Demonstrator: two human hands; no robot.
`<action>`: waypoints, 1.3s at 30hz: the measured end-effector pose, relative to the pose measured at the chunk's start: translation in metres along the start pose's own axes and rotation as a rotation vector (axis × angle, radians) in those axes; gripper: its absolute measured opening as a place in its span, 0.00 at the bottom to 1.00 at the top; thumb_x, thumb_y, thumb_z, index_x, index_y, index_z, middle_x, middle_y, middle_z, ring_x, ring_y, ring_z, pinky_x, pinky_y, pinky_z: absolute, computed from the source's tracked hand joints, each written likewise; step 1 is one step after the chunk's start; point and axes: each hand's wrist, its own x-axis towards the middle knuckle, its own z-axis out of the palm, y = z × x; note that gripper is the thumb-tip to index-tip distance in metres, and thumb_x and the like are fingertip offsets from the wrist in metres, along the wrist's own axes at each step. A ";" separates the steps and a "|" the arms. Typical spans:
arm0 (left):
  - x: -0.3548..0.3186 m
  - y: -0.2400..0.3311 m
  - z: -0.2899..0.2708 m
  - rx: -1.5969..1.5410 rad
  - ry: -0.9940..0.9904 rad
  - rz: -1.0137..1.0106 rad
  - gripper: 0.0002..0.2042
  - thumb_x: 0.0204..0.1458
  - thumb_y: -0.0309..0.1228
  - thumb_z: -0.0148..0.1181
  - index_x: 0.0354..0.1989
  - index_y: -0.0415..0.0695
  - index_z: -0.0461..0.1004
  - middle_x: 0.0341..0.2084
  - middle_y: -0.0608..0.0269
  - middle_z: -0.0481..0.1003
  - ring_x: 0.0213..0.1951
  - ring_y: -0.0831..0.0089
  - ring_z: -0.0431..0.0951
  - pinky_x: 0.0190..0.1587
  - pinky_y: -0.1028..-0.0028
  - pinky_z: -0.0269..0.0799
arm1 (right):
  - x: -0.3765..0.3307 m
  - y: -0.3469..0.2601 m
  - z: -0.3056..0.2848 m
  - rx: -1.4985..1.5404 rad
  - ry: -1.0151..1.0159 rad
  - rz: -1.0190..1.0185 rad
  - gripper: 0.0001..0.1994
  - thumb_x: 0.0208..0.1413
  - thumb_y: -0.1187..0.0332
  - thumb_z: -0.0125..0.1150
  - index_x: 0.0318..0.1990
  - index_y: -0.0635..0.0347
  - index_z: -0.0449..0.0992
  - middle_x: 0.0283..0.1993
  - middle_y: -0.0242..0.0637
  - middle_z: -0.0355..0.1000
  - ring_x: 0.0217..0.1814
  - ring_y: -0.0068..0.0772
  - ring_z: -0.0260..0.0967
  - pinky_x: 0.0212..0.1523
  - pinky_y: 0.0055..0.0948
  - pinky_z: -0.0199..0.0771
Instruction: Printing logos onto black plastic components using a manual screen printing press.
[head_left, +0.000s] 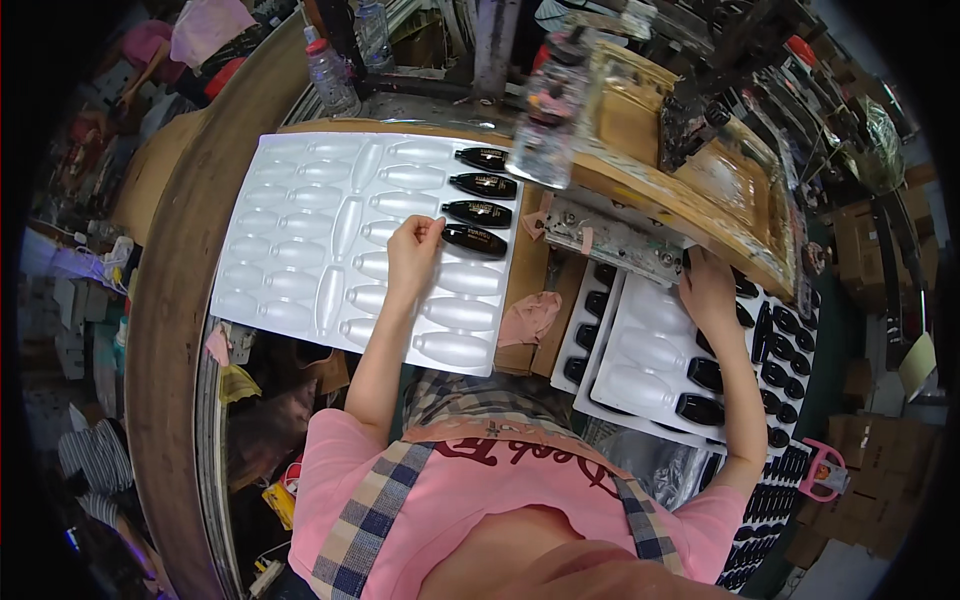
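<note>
My left hand (412, 258) pinches the narrow neck end of a black bottle-shaped piece (475, 240) with gold print. This piece lies at the right side of a white molded tray (300, 325). Beyond it, several like black pieces (478, 213) lie in a column in the same tray; the other hollows there hold none. At the right, my right hand (708, 288) reaches over a second white tray (625, 400), its fingers curled and partly hidden near the wooden frame. Something dark shows at its fingertips, too small to name. Plain black pieces (705, 375) lie beside that wrist.
A wooden screen frame (690, 195) on a metal arm overhangs the right tray. Clear plastic bottles (545, 130) stand beside it, and a red-capped bottle (330, 75) at the back. A pink cloth (530, 318) lies between the trays. More black pieces (785, 350) fill trays farther right.
</note>
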 end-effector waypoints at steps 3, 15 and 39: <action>0.001 0.000 0.000 0.322 0.020 0.116 0.11 0.47 0.33 0.56 0.25 0.35 0.71 0.15 0.61 0.69 0.18 0.75 0.68 0.23 0.75 0.63 | 0.001 0.008 0.000 -0.086 0.108 -0.118 0.17 0.39 0.69 0.57 0.38 0.67 0.65 0.32 0.52 0.65 0.37 0.52 0.63 0.39 0.44 0.62; 0.028 0.094 0.035 0.156 -0.076 0.717 0.10 0.47 0.29 0.52 0.37 0.39 0.69 0.34 0.51 0.71 0.38 0.54 0.69 0.43 0.65 0.63 | -0.018 0.013 -0.034 0.688 0.034 0.299 0.28 0.40 0.70 0.64 0.50 0.65 0.60 0.41 0.37 0.66 0.30 0.19 0.62 0.25 0.17 0.61; -0.020 0.033 -0.021 -0.217 0.035 0.114 0.07 0.49 0.27 0.55 0.30 0.34 0.72 0.22 0.68 0.71 0.26 0.83 0.68 0.32 0.84 0.64 | 0.013 -0.009 0.001 0.437 -0.037 0.085 0.22 0.53 0.55 0.47 0.46 0.65 0.65 0.46 0.50 0.65 0.51 0.47 0.60 0.51 0.34 0.57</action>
